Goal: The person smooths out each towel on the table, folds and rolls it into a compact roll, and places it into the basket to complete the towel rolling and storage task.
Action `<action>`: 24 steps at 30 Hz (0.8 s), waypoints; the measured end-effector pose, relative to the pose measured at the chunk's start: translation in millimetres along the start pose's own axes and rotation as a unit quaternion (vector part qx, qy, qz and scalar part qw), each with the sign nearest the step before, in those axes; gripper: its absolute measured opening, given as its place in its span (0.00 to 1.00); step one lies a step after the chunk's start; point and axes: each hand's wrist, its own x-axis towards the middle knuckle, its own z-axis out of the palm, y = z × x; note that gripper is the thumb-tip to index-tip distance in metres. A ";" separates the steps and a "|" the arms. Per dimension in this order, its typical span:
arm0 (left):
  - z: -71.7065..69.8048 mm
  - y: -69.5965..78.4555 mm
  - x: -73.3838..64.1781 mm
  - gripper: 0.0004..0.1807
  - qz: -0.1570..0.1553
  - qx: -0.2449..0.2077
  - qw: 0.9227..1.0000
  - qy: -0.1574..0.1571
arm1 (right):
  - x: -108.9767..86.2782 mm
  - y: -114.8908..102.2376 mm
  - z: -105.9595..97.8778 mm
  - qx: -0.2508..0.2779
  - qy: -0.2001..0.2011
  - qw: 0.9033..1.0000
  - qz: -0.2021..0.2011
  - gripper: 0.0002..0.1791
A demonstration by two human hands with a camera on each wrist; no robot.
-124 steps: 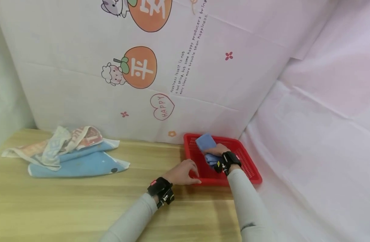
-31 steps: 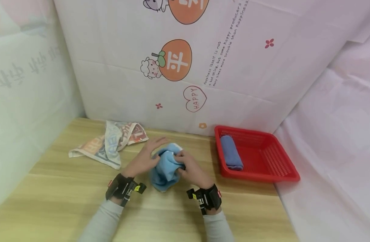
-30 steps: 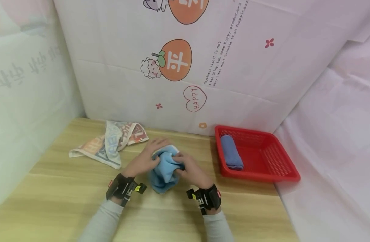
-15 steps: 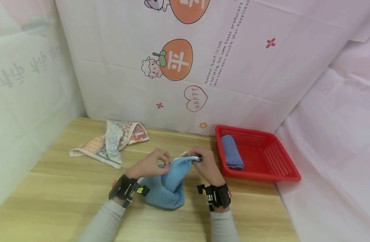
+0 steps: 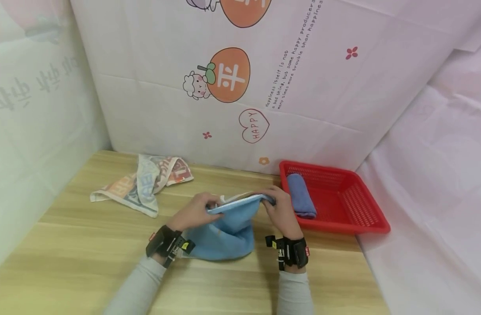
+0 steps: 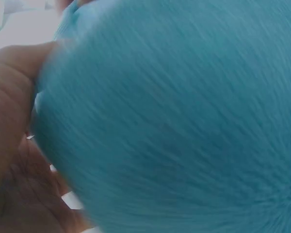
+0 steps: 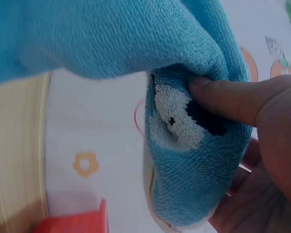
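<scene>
Between both hands a light blue towel with a white edge is stretched at its top, while its lower part hangs in folds close over the table. My left hand pinches the towel's left end, thumb in front. The right hand grips the other end of that edge. In the right wrist view, the thumb presses near a white and black patterned patch on the terry cloth. Blue fabric fills most of the left wrist view, with the left thumb on its border.
A red plastic basket stands at the right against the wall, with a rolled blue-purple towel along its left side. A crumpled printed towel lies at the back left of the wooden table.
Earlier the rolled towel was put in the basket. The light blue towel, bunched up a second ago, is now spread, its top edge pulled straight as the right hand moved right.
</scene>
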 end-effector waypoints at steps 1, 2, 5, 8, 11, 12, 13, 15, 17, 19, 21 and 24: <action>-4.7 -1.3 -2.0 0.06 0.000 0.005 1.000 0.010 | -1.0 1.0 -2.6 -0.003 0.001 1.000 0.007 0.16; -9.6 -2.5 -3.7 0.06 -0.003 0.011 1.000 0.018 | -1.7 2.5 -5.1 -0.006 0.002 1.000 0.014 0.16; -25.3 -3.4 -9.1 0.07 -0.017 0.044 0.998 0.041 | -3.4 6.6 -12.2 -0.015 0.005 0.999 0.034 0.16; -41.0 -4.6 -14.0 0.06 -0.027 0.115 0.991 0.056 | -4.6 8.7 -19.2 -0.015 0.007 0.999 0.049 0.15; -57.2 -3.4 -19.5 0.05 -0.037 0.192 0.979 0.060 | -8.5 11.6 -26.8 -0.023 0.013 0.998 0.060 0.14; -62.8 -3.3 -21.0 0.05 -0.041 0.217 0.974 0.058 | -9.7 12.4 -29.8 -0.030 0.014 0.997 0.063 0.14; -68.5 -3.1 -22.7 0.05 -0.044 0.237 0.969 0.056 | -10.7 13.3 -32.9 -0.041 0.015 0.997 0.064 0.14; -80.2 -3.8 -25.7 0.05 -0.051 0.270 0.960 0.054 | -11.1 16.1 -39.2 -0.061 0.012 0.996 0.060 0.13; -92.9 -5.0 -29.5 0.06 -0.057 0.293 0.953 0.054 | -8.4 17.4 -46.2 -0.078 -0.001 0.995 0.054 0.12; -106.7 -7.1 -34.1 0.07 -0.049 0.318 0.945 0.058 | -3.4 18.2 -53.0 -0.093 -0.019 0.994 0.049 0.12; -120.8 -8.1 -39.0 0.07 -0.044 0.333 0.940 0.055 | 2.7 18.5 -59.5 -0.104 -0.044 0.993 0.045 0.11; -141.5 -9.4 -44.6 0.05 -0.041 0.325 0.944 0.045 | 14.8 18.9 -67.7 -0.123 -0.077 0.988 0.043 0.09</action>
